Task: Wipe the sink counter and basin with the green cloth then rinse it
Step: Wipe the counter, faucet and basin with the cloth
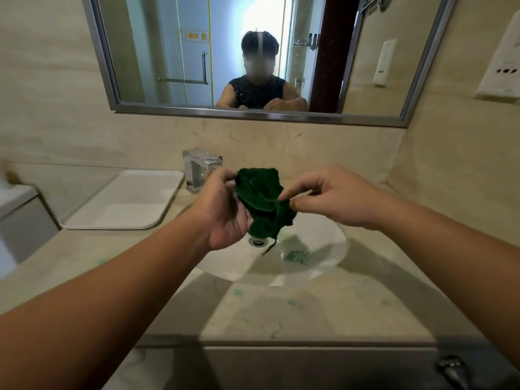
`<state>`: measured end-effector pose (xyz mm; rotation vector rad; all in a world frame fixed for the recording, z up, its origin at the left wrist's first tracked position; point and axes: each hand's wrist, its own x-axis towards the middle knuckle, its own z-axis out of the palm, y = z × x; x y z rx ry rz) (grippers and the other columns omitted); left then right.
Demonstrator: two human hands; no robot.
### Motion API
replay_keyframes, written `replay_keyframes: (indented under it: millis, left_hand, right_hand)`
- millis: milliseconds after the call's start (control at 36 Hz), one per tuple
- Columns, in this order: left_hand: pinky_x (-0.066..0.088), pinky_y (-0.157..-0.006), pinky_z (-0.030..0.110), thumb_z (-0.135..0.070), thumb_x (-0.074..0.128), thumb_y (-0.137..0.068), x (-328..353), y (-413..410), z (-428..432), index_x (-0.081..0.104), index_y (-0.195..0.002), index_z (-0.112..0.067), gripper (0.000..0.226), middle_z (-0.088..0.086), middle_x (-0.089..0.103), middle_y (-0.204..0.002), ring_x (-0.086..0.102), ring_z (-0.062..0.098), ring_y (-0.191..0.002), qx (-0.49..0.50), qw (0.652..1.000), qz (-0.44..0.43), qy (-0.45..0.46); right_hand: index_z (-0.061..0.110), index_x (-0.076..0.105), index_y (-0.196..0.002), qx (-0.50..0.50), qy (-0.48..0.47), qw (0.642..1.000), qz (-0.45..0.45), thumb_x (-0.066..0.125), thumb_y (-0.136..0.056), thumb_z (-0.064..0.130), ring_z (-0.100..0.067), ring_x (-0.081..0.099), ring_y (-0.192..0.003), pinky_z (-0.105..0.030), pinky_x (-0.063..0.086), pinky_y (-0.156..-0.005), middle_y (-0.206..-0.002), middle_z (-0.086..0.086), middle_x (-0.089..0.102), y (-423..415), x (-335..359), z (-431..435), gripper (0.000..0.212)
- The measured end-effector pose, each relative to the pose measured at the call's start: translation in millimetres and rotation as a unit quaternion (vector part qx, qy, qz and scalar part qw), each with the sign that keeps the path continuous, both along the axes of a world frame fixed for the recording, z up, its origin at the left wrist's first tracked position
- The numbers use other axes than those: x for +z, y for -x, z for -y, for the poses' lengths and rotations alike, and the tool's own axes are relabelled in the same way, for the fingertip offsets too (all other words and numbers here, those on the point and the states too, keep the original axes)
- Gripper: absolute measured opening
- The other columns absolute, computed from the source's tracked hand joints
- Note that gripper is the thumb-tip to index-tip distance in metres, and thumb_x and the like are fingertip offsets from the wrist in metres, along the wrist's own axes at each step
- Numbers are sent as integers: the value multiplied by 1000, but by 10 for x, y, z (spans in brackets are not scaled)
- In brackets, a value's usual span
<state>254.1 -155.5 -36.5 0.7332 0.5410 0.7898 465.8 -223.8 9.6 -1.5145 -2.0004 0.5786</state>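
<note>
Bare forearms [112, 291] reach over the beige stone worktop [309, 311], and the hands meet above the white basin [326, 249] with the crumpled green cloth [264, 204] hanging between them over the drain [257, 242]. The left hand [225, 215], palm toward the camera, curls thumb and fingers round the cloth's upper left edge, while the right hand [337, 197], palm down, pinches its right edge between thumb and forefinger. Green flecks [296, 256] lie in the basin right of the drain; a white tray [126, 198] sits left of the chrome tap [198, 168]
</note>
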Motion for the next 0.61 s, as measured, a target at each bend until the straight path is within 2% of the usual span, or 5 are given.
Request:
replay_keyframes:
  millis: [222,278,389,500,611]
  left_hand:
    - [65,-80,48,-7,75,-94,-126,162,256,60,-135,-19,45,14,75,-123,79,32,-103,80,936,-243,-243]
    - [64,-90,45,-13,78,-93,-140,218,369,61,-133,-27,45,1,77,-116,76,20,-105,104,862,-327,-374]
    - [60,-83,42,-28,72,-97,-270,297,673,60,-126,-38,33,-12,73,-105,69,9,-94,109,633,-445,-624]
    - [53,-105,38,-22,68,-101,-668,354,848,45,-155,-36,60,-4,60,-147,60,15,-128,-12,451,-435,-779]
    - [38,-121,43,-27,44,-104,-997,368,917,42,-160,-34,57,-1,46,-165,42,20,-149,-136,390,-450,-791]
  right_hand:
    - [28,81,-98,-32,-6,999,-21,65,-96,18,-7,73,-93,-40,61,-90,-96,9,80,-59,-290,77,19]
    - [30,81,-96,-60,0,998,33,65,-96,25,-6,72,-90,-43,59,-90,-92,12,79,-140,-410,109,17]
    - [33,79,-103,-90,3,983,159,60,-99,32,-9,69,-93,-37,56,-88,-99,16,76,-329,-643,307,19]
    - [33,69,-128,-44,12,964,261,51,-102,46,-6,59,-116,-29,47,-99,-130,16,67,-495,-935,578,34]
    - [44,29,-160,16,67,941,332,34,-104,62,-2,18,-154,-20,10,-124,-166,22,25,-676,-1344,772,59]
